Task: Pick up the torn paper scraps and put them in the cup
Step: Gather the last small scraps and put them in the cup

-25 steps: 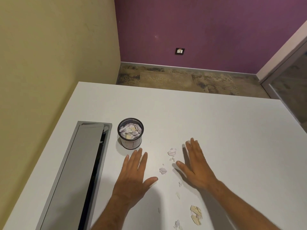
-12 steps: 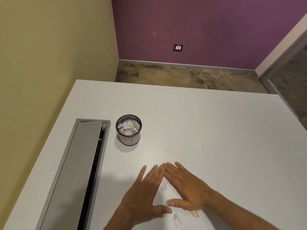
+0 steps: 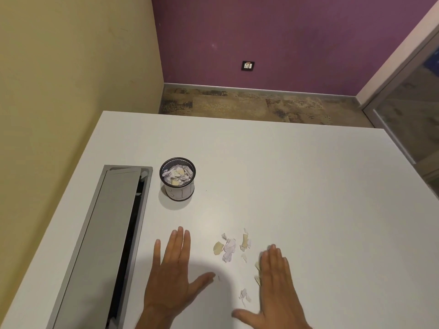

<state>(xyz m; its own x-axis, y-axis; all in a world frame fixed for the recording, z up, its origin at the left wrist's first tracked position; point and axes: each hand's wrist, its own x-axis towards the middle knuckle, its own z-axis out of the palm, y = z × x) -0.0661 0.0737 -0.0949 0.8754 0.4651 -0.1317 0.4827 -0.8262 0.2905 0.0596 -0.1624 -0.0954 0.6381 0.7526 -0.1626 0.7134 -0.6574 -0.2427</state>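
A small mesh cup (image 3: 178, 188) stands on the white table (image 3: 297, 176), filled with crumpled paper. Several torn white and yellowish paper scraps (image 3: 229, 248) lie in a loose cluster near the front, and another scrap (image 3: 244, 296) lies closer to me. My left hand (image 3: 173, 271) rests flat on the table left of the scraps, fingers spread, holding nothing. My right hand (image 3: 275, 288) lies flat to their right, its inner edge touching a few yellowish pieces (image 3: 257, 269).
A long grey cable tray with a hinged lid (image 3: 107, 233) is set into the table's left side, beside the cup. A yellow wall runs along the left, and a purple wall with a socket (image 3: 247, 65) stands beyond the far table edge.
Half a second ago my hands were together over the scraps. They have since moved apart, and the scraps lie gathered in a cluster between them.
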